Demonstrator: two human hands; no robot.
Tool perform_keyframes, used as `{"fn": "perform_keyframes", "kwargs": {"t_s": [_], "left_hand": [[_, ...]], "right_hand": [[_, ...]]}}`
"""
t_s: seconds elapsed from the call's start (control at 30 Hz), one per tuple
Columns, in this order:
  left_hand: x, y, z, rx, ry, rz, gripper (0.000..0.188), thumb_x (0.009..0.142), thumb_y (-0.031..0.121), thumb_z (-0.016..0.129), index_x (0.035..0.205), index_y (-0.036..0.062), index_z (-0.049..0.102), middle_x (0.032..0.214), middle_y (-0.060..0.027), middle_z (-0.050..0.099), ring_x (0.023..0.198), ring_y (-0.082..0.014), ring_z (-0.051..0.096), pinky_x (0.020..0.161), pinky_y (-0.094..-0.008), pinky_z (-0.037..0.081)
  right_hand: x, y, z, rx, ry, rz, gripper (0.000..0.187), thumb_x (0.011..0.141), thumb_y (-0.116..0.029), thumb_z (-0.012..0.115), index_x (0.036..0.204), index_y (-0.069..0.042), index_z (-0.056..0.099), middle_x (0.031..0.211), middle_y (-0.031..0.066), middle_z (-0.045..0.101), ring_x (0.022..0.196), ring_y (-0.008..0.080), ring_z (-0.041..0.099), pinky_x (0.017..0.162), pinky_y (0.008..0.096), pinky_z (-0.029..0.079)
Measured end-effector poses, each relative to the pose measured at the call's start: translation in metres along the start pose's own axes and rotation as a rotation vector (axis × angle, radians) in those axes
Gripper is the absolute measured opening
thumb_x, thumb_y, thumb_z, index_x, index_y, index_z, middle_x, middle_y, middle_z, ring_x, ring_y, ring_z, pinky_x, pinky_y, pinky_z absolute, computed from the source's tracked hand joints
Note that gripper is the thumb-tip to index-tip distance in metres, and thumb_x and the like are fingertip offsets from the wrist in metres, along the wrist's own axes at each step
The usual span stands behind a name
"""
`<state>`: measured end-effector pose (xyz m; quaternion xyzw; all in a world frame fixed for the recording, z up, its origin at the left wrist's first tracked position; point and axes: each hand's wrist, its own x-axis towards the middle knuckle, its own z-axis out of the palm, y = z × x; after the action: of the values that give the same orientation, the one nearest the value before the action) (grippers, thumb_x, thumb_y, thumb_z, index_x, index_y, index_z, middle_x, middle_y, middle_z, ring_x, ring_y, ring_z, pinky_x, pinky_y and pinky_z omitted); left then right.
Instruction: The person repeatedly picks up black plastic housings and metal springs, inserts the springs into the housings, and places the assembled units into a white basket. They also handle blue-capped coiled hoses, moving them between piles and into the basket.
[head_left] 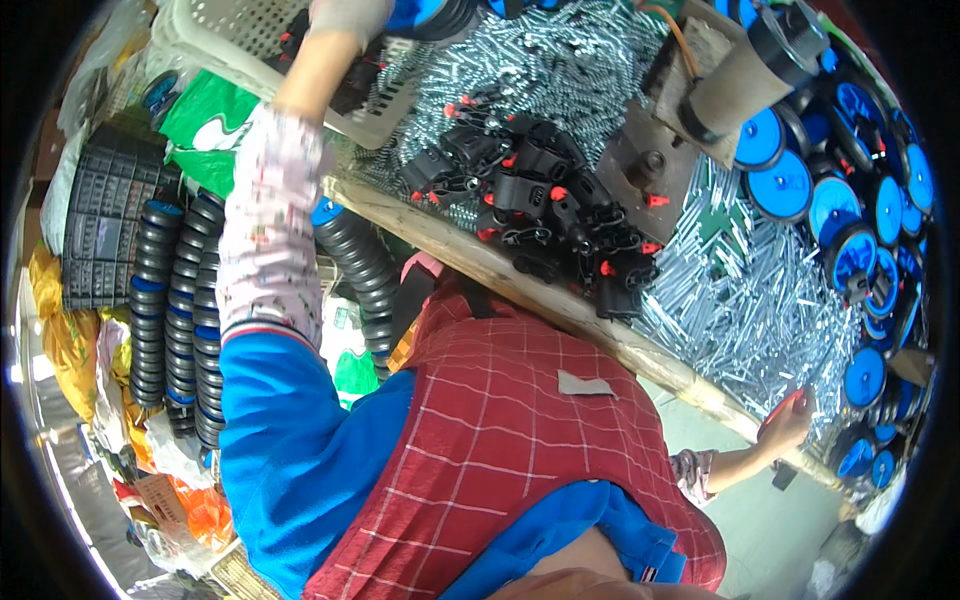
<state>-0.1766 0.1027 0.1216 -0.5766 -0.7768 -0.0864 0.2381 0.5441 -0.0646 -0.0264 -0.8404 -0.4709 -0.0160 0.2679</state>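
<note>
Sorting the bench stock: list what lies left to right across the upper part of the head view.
White plastic basket → left hand → pile of black clips with red tabs → heap of metal pins → blue-and-black discs.

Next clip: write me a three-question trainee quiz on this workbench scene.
1. True or false: the black parts with red tips lie piled among silver metal pins.
2. Which colour are the discs heaped at the right? A green, B blue, C yellow.
3. Fill in: the left hand, up at the top edge, wears a ____ glove.
Key: 1 true; 2 B; 3 white.
</note>
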Motion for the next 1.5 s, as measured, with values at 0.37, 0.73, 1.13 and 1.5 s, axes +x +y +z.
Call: {"fn": "perform_keyframes", "kwargs": {"t_s": [0.37,0.73,1.13,1.5], "left_hand": [[0.114,-0.007,-0.035,0.11,0.103,-0.033,0.02,0.089,0.012,0.056,0.102,0.0023,0.067,0.09,-0.0229,0.069,0.086,-0.0397,0.069,0.08,-0.0465,0.055],[0.054,-0.04,-0.089,0.013,0.349,0.149,0.024,0.09,0.012,0.056,0.109,-0.0012,0.064,0.095,-0.0241,0.067,0.089,-0.0404,0.067,0.082,-0.0453,0.053],[-0.656,-0.057,-0.056,0.048,-1.756,-0.565,0.052,0.095,0.04,0.051,0.134,0.0062,0.057,0.128,-0.018,0.064,0.117,-0.0408,0.061,0.104,-0.0577,0.036],[-0.615,-0.066,0.103,-0.194,-1.012,-0.592,0.033,0.099,0.021,0.042,0.126,0.0127,0.06,0.118,-0.0164,0.067,0.112,-0.0325,0.064,0.094,-0.0446,0.052]], "right_hand": [[0.002,-0.07,0.029,0.245,-0.06,-0.038,0.051,0.09,-0.025,0.076,0.13,0.003,0.062,0.115,0.0152,0.071,0.101,0.0172,0.066,0.09,0.0302,0.05],[0.017,-0.071,0.078,0.633,-0.08,-0.146,0.046,0.091,-0.007,0.073,0.131,0.007,0.058,0.106,0.0133,0.069,0.094,0.0139,0.065,0.087,0.0283,0.052],[0.058,-0.13,0.099,0.371,-0.283,-0.505,0.039,0.094,-0.012,0.068,0.129,0.005,0.061,0.107,0.0158,0.074,0.099,0.0184,0.07,0.091,0.0305,0.053],[0.026,-0.175,0.094,0.318,-0.188,-0.643,0.039,0.088,-0.015,0.077,0.119,0.006,0.067,0.107,0.0153,0.073,0.096,0.0174,0.069,0.088,0.0305,0.054]]}}
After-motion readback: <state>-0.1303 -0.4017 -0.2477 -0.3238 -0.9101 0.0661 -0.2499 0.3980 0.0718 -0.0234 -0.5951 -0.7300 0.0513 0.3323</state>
